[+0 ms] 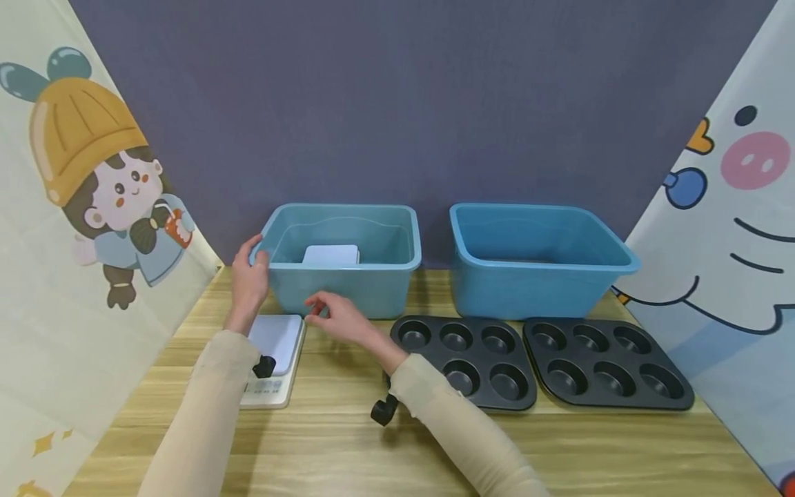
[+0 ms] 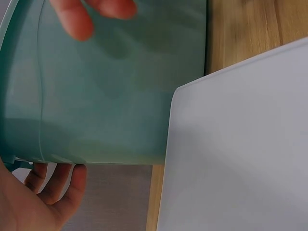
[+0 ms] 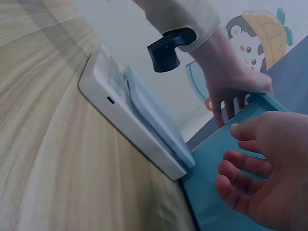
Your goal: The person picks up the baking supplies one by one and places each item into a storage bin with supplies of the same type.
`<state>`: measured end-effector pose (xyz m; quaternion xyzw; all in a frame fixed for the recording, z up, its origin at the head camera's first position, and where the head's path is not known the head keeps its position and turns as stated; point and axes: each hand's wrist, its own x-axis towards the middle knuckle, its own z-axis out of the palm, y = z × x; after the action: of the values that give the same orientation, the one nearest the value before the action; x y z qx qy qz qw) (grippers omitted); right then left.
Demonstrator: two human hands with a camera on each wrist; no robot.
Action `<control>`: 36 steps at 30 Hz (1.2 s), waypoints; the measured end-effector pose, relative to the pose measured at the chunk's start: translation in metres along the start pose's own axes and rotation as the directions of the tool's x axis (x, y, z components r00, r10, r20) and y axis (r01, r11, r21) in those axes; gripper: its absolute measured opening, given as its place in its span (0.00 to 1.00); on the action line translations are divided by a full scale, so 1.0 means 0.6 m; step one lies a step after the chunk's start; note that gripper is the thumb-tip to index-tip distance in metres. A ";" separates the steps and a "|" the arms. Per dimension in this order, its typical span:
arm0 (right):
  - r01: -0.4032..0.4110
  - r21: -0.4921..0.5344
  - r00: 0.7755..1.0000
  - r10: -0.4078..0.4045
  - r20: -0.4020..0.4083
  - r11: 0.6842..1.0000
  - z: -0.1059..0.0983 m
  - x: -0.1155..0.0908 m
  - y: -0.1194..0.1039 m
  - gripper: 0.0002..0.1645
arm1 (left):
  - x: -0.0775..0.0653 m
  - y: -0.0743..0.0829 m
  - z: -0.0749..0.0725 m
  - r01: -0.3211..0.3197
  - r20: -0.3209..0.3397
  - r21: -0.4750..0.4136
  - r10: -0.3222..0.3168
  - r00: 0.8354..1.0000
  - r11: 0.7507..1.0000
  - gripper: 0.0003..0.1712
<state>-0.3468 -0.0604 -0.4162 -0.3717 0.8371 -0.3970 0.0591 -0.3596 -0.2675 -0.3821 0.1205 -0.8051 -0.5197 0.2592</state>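
Note:
My left hand [image 1: 250, 279] holds the left front corner of a teal plastic bin [image 1: 348, 293]. In the left wrist view its fingers [image 2: 72, 190] lie along the bin's outer side. Inside the bin sits a white flat-topped object [image 1: 331, 254], mostly hidden by the front wall. My right hand [image 1: 338, 316] hovers before the bin's front wall, fingers loosely bent with nothing between them. Below the left hand, a white kitchen scale [image 1: 273, 352] with a flat square platform lies on the table close to the bin; the right wrist view shows its side edge [image 3: 130, 125].
A second, bluer bin [image 1: 522, 293] stands to the right. Two dark muffin tins [image 1: 478, 355] lie side by side before the bins, the second tin [image 1: 605, 362] farther right. The wood-grain table [image 1: 348, 442] meets a dark backdrop [image 1: 422, 103] and printed side panels.

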 end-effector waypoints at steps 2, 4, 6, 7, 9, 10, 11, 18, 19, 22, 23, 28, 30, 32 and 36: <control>-0.009 -0.001 1.000 0.009 0.000 1.000 0.006 0.002 0.006 0.21 | 0.002 -0.002 0.002 -0.001 0.001 -0.004 0.001 1.000 1.000 0.29; -0.018 -0.015 1.000 0.018 -0.001 1.000 0.013 0.004 0.011 0.21 | 0.002 -0.004 0.003 0.000 0.002 -0.009 0.000 1.000 1.000 0.30; -0.026 -0.037 1.000 0.026 -0.004 0.999 0.019 0.005 0.015 0.21 | 0.003 -0.006 0.004 0.001 0.000 -0.013 -0.001 1.000 1.000 0.30; -0.028 -0.044 1.000 0.028 -0.006 0.999 0.023 0.007 0.016 0.21 | 0.004 -0.007 0.004 0.001 0.000 -0.017 -0.001 1.000 1.000 0.30; -0.035 -0.057 0.999 0.035 -0.003 0.998 0.030 0.010 0.018 0.21 | 0.005 -0.009 0.002 0.003 -0.005 -0.017 -0.003 1.000 1.000 0.29; -0.041 -0.061 0.999 0.040 -0.003 0.997 0.034 0.011 0.020 0.21 | 0.006 -0.010 0.001 0.003 -0.007 -0.016 -0.004 1.000 1.000 0.29; -0.048 -0.059 0.999 0.048 -0.001 0.997 0.038 0.012 0.021 0.22 | 0.006 -0.011 0.000 0.003 -0.007 -0.014 -0.003 1.000 1.000 0.30; -0.106 -0.078 0.994 0.105 -0.020 0.991 0.056 0.017 0.025 0.24 | 0.009 -0.013 0.002 0.003 0.008 0.002 -0.003 1.000 1.000 0.30; -0.109 -0.082 0.994 0.108 -0.023 0.991 0.057 0.018 0.026 0.25 | 0.009 -0.013 0.003 0.002 0.010 0.002 -0.002 1.000 1.000 0.30; -0.123 -0.089 0.992 0.121 -0.028 0.988 0.061 0.018 0.027 0.27 | 0.009 -0.012 0.005 0.003 0.015 -0.005 -0.003 1.000 1.000 0.30; -0.132 -0.091 0.991 0.130 -0.028 0.987 0.063 0.018 0.027 0.28 | 0.008 -0.011 0.005 0.001 0.014 -0.007 -0.001 1.000 1.000 0.30; -0.213 -0.106 0.977 0.210 -0.035 0.971 0.075 0.018 0.025 0.37 | 0.005 -0.007 0.006 0.007 0.024 -0.012 -0.007 1.000 1.000 0.30; -0.242 -0.112 0.970 0.240 -0.035 0.964 0.080 0.018 0.024 0.42 | 0.004 -0.006 0.006 0.009 0.026 -0.015 -0.009 1.000 1.000 0.30; -0.256 -0.138 0.967 0.255 -0.026 0.957 0.085 0.018 0.022 0.47 | 0.004 -0.006 0.007 0.004 0.019 -0.018 -0.003 1.000 1.000 0.30; -0.258 -0.213 0.965 0.264 -0.001 0.942 0.091 0.020 0.017 0.53 | 0.004 -0.007 0.007 0.002 0.012 -0.006 -0.002 1.000 1.000 0.29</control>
<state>-0.3400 -0.0983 -0.4583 -0.2672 0.9155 -0.2893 0.0827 -0.3645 -0.2673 -0.3866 0.1176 -0.8048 -0.5233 0.2542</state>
